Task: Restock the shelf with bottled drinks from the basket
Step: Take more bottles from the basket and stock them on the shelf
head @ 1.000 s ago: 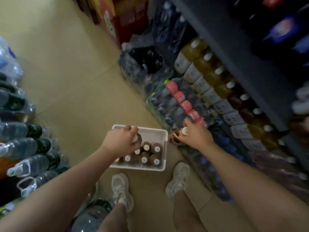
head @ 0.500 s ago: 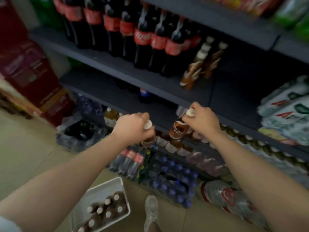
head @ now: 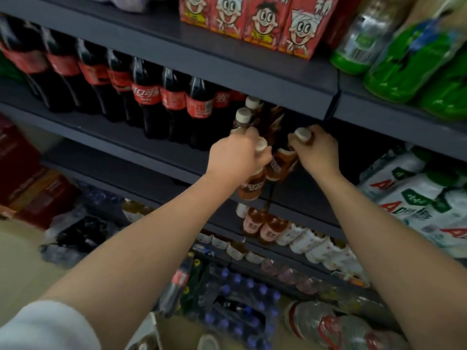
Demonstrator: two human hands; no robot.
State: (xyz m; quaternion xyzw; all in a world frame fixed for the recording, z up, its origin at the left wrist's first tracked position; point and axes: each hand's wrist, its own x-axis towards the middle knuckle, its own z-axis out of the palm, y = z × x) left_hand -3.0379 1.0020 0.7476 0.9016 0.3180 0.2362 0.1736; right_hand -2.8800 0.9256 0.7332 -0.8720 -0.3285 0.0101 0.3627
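A brown bottle (head: 252,184) is gripped at its neck by the curled fingers of the left hand (head: 233,157). Just beside it, a second bottle (head: 280,164) is held at its white cap by the closed right hand (head: 317,154), before the dark shelf (head: 156,145).

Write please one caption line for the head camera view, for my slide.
Each hand, left hand and right hand, holds a brown bottle by its neck at the dark shelf, beside cola bottles.
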